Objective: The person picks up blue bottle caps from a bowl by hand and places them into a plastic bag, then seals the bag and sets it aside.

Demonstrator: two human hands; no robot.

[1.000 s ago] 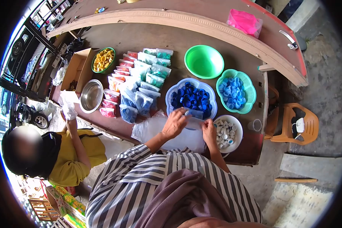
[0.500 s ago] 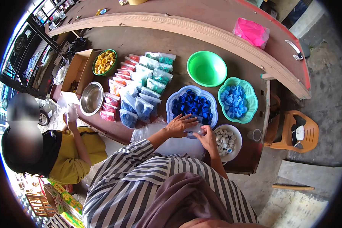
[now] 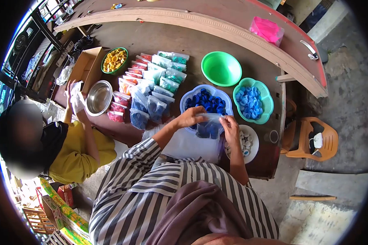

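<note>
My left hand [image 3: 191,117] and right hand [image 3: 232,126] hold a small clear bag [image 3: 208,127] between them, fingers of each pinching its upper edge at opposite ends; the bag hangs over the near rim of the blue scalloped basket [image 3: 186,98] and carries dark blue bottle caps in its lower half. That basket itself holds dark blue caps. Right of it, the teal basket [image 3: 268,98] holds light blue caps; behind it, the green bowl [image 3: 221,68] shows no contents. Near-right of the blue basket, partly under my right hand, the white bowl [image 3: 254,143] holds white caps. Left of the basket lie rows of filled bags [image 3: 151,85] sorted red, blue and teal. Farther left stand a steel bowl [image 3: 99,98] and a green bowl of yellow caps [image 3: 113,60]. A stack of flat clear bags [image 3: 188,145] lies just before the basket.
</note>
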